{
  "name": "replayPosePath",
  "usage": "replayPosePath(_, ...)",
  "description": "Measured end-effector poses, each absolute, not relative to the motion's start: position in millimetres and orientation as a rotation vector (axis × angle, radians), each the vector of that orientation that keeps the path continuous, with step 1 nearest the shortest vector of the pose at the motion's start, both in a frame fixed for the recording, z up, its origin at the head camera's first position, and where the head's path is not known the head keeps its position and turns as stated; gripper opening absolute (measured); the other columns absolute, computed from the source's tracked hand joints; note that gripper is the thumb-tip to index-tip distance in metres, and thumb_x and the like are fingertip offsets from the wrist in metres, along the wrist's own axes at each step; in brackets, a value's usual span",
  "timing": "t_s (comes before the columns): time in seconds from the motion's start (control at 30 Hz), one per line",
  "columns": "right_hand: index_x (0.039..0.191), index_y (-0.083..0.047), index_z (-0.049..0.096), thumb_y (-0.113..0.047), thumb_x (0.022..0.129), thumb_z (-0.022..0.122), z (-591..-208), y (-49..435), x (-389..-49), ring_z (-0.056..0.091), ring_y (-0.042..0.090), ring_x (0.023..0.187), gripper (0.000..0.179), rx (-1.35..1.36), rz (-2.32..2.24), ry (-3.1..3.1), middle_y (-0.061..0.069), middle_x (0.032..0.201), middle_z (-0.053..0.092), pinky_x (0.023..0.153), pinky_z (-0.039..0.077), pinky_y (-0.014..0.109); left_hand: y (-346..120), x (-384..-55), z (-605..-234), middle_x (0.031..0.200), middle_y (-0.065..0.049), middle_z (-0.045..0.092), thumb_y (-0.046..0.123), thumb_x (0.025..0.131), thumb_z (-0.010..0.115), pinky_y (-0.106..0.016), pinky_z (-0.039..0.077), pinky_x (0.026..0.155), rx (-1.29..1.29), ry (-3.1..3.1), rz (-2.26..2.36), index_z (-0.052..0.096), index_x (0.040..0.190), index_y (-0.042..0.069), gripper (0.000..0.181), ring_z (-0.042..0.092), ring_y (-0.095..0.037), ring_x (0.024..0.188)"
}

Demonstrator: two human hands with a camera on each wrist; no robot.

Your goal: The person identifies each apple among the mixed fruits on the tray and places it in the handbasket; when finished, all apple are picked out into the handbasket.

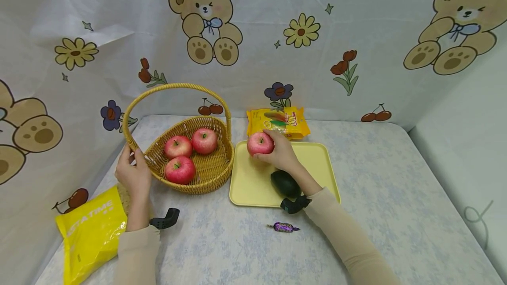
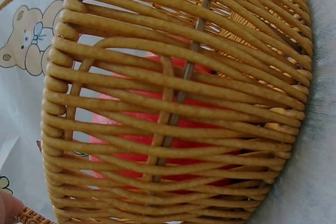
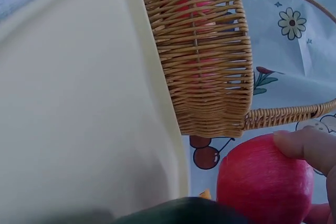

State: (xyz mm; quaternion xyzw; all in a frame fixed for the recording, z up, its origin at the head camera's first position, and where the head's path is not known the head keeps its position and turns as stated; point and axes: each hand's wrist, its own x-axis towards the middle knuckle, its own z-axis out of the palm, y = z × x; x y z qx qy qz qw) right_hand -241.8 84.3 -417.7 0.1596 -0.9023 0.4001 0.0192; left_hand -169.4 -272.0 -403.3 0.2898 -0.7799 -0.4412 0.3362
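Note:
In the head view my right hand (image 1: 280,151) grips a red apple (image 1: 260,144) over the upper left corner of a yellow tray (image 1: 245,188). The same apple (image 3: 262,179) shows up close in the right wrist view, with a thumb and fingertips around it. My left hand (image 1: 134,173) holds the wicker basket (image 1: 214,184) by the left foot of its arched handle. Inside the basket lie three red apples (image 1: 180,170); its woven side (image 2: 184,93) fills the left wrist view. A dark green avocado-like fruit (image 1: 286,184) lies on the tray beneath my right wrist.
Behind the tray is a yellow-orange snack packet (image 1: 277,122). A purple wrapped candy (image 1: 283,227) lies in front of the tray. A yellow bag (image 1: 95,232) sits at the left beside my forearm. A bear-printed cloth (image 1: 253,34) hangs behind the table.

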Motion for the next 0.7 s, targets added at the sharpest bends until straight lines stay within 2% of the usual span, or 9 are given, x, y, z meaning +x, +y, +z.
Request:
replayPosePath(0.43, 0.144, -0.009, 0.046, -0.033, 0.075, 0.084, -387.0, 74.4, -223.3, 0.048, 0.032, 0.124, 0.082, 0.483, 1.374, -2.656, 0.013, 0.141, 0.049, 0.099, 0.048, 0.048, -273.2, -170.4, -403.9, 0.127, -0.006, 0.065, 0.025, 0.102, 0.046, -0.037, 0.052, 0.095, 0.76, -2.034, -1.155, 0.06, 0.135, 0.018, 0.036, 0.062, -0.022, 0.11)
replayPosePath(0.7, 0.142, -0.009, 0.048, -0.032, 0.074, 0.084, -379.0, 61.5, -215.1, 0.049, 0.031, 0.123, 0.081, 0.534, 1.401, -2.618, 0.013, 0.137, 0.053, 0.1, 0.048, 0.049, -273.7, -170.5, -404.4, 0.127, -0.007, 0.065, 0.026, 0.102, 0.046, -0.04, 0.052, 0.096, 0.751, -2.03, -1.166, 0.06, 0.135, 0.018, 0.037, 0.061, -0.022, 0.111)
